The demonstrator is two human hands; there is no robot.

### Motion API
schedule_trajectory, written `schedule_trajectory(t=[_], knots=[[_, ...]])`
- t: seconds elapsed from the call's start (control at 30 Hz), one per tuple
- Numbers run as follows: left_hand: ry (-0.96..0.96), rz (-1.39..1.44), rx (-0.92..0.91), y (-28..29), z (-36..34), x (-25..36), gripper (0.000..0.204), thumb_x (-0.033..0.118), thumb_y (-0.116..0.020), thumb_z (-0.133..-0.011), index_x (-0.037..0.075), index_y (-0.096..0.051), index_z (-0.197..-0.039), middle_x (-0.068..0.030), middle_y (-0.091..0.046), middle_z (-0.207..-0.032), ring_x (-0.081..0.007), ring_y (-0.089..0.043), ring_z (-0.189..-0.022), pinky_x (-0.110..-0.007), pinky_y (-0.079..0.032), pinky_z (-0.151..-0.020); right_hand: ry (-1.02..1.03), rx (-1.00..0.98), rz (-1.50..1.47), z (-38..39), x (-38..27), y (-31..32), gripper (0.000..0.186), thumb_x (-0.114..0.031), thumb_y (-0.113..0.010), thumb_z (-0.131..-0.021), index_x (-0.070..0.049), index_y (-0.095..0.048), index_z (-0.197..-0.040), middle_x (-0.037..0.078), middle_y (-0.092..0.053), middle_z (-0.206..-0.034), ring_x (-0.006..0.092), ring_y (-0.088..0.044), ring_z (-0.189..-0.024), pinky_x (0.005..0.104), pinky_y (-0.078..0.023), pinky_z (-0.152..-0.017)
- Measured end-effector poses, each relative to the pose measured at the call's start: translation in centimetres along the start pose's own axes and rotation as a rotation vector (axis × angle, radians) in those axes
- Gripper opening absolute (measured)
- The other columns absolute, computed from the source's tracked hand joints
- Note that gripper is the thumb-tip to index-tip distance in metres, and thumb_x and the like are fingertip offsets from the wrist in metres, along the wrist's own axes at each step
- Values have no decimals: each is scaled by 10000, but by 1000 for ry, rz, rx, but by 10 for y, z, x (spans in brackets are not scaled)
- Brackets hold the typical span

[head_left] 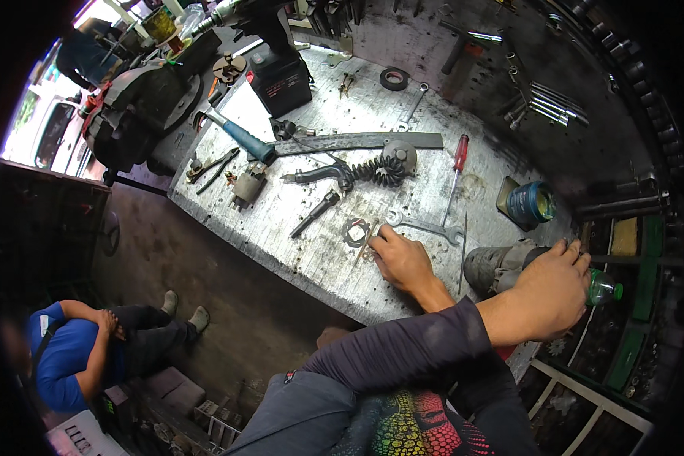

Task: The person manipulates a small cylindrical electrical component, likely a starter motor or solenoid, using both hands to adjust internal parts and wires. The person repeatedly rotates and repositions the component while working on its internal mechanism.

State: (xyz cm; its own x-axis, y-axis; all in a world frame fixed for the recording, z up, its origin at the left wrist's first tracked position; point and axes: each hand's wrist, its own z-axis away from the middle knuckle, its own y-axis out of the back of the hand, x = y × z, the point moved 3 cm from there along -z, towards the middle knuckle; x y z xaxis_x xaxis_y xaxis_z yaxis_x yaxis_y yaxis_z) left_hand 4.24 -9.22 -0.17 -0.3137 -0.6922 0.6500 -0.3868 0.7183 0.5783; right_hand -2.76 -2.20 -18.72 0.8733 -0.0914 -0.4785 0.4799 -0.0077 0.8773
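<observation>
Two hands, one green-capped bottle, one red screwdriver.

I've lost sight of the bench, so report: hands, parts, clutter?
Left hand at green bottle, grip hidden. Right hand by thin strip, grip unclear, black ring alongside. Wrench close beyond right hand.

The arms cross, so the left hand lies out toward three o'clock, spread over the dark end of a grey housing; its grip is hidden. A green bottle shows just beyond. The right hand rests on the metal bench, fingertips curled. From it, a dark ring sits at ten o'clock, a wrench at one, and a blue jar at two.
</observation>
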Motion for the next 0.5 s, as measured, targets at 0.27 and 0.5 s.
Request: schedule_trajectory(t=[0.27, 0.5], knots=[[-8, -36, -86, 4, 2, -9, 672, 334, -718, -914, -32, -609, -1467, -225, -577, -1559, -419, -482, -1497, -514, -355, -1269, -84, 115, -71, 11, 12, -13, 232, -136, -734, -889, -69, -612, -1074, 130, -588, -1084, 404, -698, -868, 518, -593, -742], [5, 233, -155, 44, 0, -7, 922, 235, -778, -925, -12, -302, -1675, -284, -438, -1657, -478, -388, -1561, -528, -287, -1315, -254, 89, -76, 173, -19, 21, 368, -114, -711, -932, -66, -695, -1296, 200, -688, -1206, 373, -697, -1119, 528, -506, -1035]])
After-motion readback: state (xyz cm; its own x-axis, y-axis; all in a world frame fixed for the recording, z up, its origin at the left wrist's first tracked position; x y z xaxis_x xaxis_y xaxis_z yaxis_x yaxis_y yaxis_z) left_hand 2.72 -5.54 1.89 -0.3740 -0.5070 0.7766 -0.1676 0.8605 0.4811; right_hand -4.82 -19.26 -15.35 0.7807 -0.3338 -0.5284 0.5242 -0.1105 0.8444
